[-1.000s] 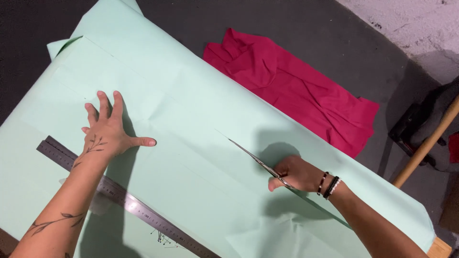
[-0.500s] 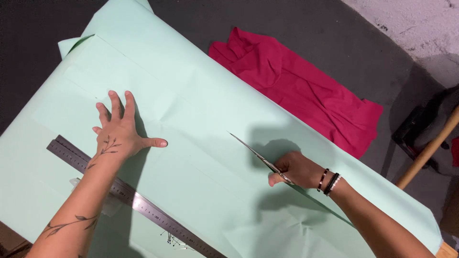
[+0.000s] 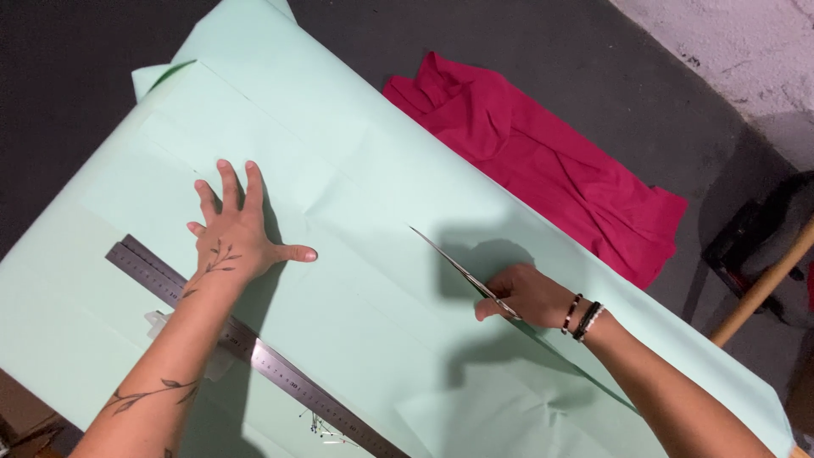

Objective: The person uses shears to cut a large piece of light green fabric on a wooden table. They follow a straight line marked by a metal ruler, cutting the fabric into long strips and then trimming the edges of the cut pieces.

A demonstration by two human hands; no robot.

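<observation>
Across most of the view lies a pale green sheet (image 3: 365, 170), spread flat on a dark floor (image 3: 526, 59), its far edge running diagonally from upper left toward lower right. Left hand (image 3: 233, 242) rests open on the sheet, palm down, fingers spread and thumb pointing right, just beyond a steel ruler (image 3: 254, 352) that lies slanted under the forearm toward the lower edge of the view. Right hand (image 3: 530, 293) is closed around the handles of scissors (image 3: 462, 271), whose blades point up and left over the sheet; a cut line trails behind the wrist toward the lower right. Between the two hands the sheet is bare, with only faint creases. Beyond the far edge, a crumpled red cloth (image 3: 551, 165) lies on the floor, touching or just beside the sheet. Near the ruler's lower end sits a small cluster of pins (image 3: 318, 424). At far right a wooden pole (image 3: 763, 284) leans, well apart from the hands.
</observation>
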